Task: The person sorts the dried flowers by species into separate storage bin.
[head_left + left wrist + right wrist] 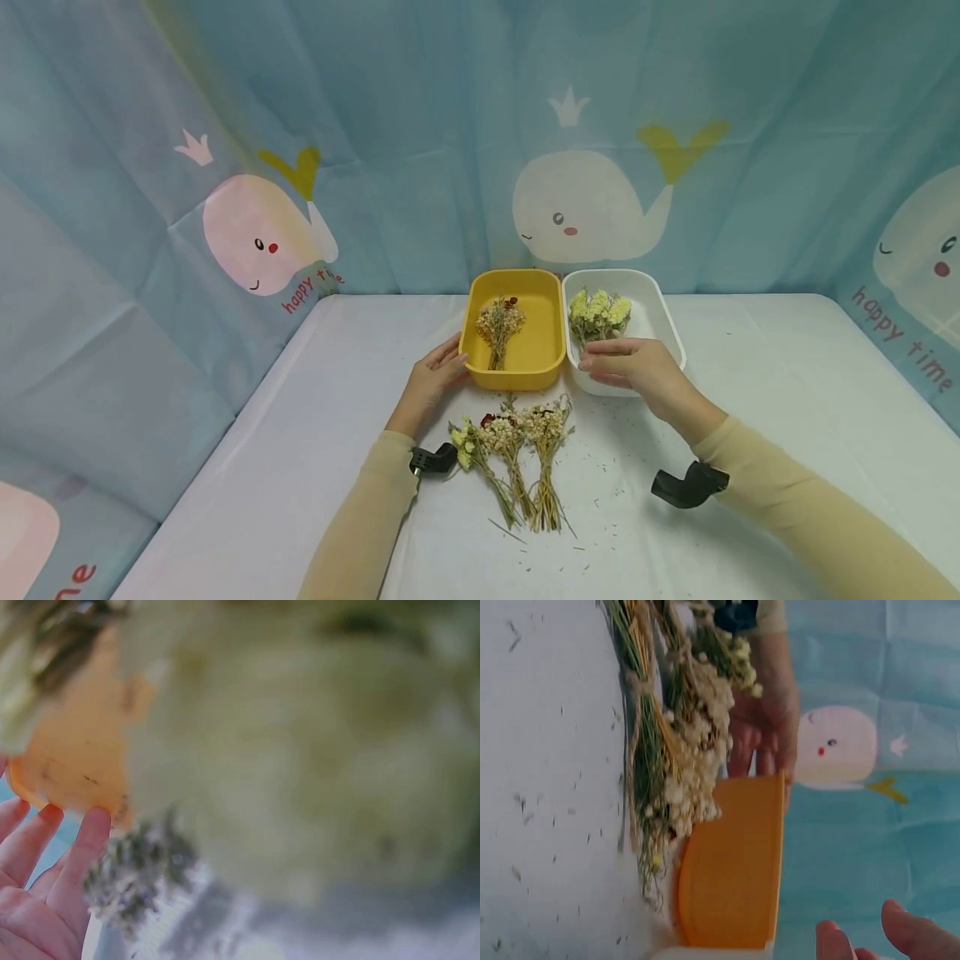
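Note:
My left hand [429, 385] rests against the left front corner of a yellow tray [542, 333], its fingers [84, 844] fairly straight along the outer wall. Inside that tray lies a small bunch of dried flowers [498, 327] with a dark red bloom. My right hand [637, 367] is over the front of a white tray [660, 329], beside a yellow dried-flower bunch [600, 312] lying in it. The fingertips cover the lower stems. In the right wrist view, its thumb and fingers stand apart with nothing visible between them.
Several tied dried-flower bunches [521, 467] lie on the white table in front of the trays. Loose stem bits [581, 548] are scattered around them. The two trays stand side by side near the back edge, before a blue whale-print curtain [420, 208].

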{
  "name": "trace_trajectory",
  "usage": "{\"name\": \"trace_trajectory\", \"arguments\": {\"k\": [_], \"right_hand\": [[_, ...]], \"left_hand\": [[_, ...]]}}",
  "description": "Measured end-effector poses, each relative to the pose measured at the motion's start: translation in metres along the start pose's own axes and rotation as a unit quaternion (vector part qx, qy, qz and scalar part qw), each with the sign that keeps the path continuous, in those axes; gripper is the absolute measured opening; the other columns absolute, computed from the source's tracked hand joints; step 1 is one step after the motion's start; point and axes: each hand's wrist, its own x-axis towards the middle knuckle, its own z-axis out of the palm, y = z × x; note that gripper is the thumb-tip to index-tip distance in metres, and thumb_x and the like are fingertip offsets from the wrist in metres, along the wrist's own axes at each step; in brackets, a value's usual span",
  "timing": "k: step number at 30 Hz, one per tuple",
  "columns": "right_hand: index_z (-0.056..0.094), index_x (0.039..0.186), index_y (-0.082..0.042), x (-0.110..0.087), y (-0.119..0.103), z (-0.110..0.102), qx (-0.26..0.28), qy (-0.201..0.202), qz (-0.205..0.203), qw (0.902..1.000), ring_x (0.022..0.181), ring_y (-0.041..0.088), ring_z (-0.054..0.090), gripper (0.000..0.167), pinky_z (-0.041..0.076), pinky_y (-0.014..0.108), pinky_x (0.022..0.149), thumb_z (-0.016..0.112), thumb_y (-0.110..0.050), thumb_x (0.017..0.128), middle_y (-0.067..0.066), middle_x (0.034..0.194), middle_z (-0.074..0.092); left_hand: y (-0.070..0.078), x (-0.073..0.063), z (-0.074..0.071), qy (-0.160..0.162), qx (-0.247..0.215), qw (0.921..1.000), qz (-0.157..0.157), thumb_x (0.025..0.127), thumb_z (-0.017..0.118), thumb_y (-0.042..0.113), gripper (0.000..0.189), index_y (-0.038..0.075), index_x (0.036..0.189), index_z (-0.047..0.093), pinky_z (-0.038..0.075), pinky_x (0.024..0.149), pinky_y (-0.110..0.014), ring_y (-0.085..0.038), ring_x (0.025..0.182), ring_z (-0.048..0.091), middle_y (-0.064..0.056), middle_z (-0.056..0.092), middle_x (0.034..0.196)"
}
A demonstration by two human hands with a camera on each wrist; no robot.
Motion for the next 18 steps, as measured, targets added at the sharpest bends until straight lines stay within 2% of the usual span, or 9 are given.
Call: {"name": "trace_trajectory", "arguments": {"k": [2, 5, 11, 18], "right_hand": [[0.056, 0.133, 0.011, -0.004, 0.000, 0.006, 0.009, -0.008, -0.002, 0.9999, 0.089, 0.002, 0.073, 0.051, 0.061, 0.028, 0.092, 0.072, -0.012, 0.090, -0.011, 0.096, 0.076], [0.056, 0.133, 0.011, -0.009, 0.000, 0.015, 0.009, -0.024, -0.007, 0.9997, 0.091, 0.002, 0.073, 0.050, 0.061, 0.027, 0.092, 0.072, -0.011, 0.090, -0.005, 0.099, 0.078], [0.056, 0.131, 0.014, -0.014, 0.003, 0.028, 0.005, -0.054, -0.028, 0.9981, 0.096, 0.009, 0.073, 0.049, 0.059, 0.038, 0.096, 0.071, -0.010, 0.091, 0.012, 0.112, 0.075], [0.060, 0.127, 0.013, -0.014, 0.012, 0.046, 0.007, -0.074, -0.022, 0.9970, 0.096, 0.015, 0.075, 0.046, 0.061, 0.038, 0.093, 0.072, -0.010, 0.090, 0.015, 0.111, 0.075]], "left_hand": [[0.000, -0.001, 0.000, 0.000, 0.001, 1.0000, 0.000, 0.100, 0.061, 0.019, 0.057, 0.016, 0.154, 0.040, 0.052, 0.109, -0.040, -0.027, 0.140, 0.048, -0.011, 0.045, 0.155], [0.001, -0.001, 0.000, 0.000, 0.001, 1.0000, 0.000, 0.101, 0.060, 0.018, 0.057, 0.016, 0.154, 0.040, 0.053, 0.108, -0.039, -0.027, 0.140, 0.049, -0.011, 0.045, 0.155], [0.002, -0.001, 0.001, 0.000, 0.002, 1.0000, 0.004, 0.101, 0.060, 0.018, 0.056, 0.015, 0.154, 0.040, 0.055, 0.104, -0.034, -0.026, 0.139, 0.050, -0.010, 0.045, 0.155], [0.002, -0.001, 0.001, 0.003, 0.004, 1.0000, -0.001, 0.100, 0.061, 0.018, 0.056, 0.017, 0.153, 0.042, 0.055, 0.105, -0.034, -0.025, 0.139, 0.050, -0.009, 0.045, 0.156]]}}
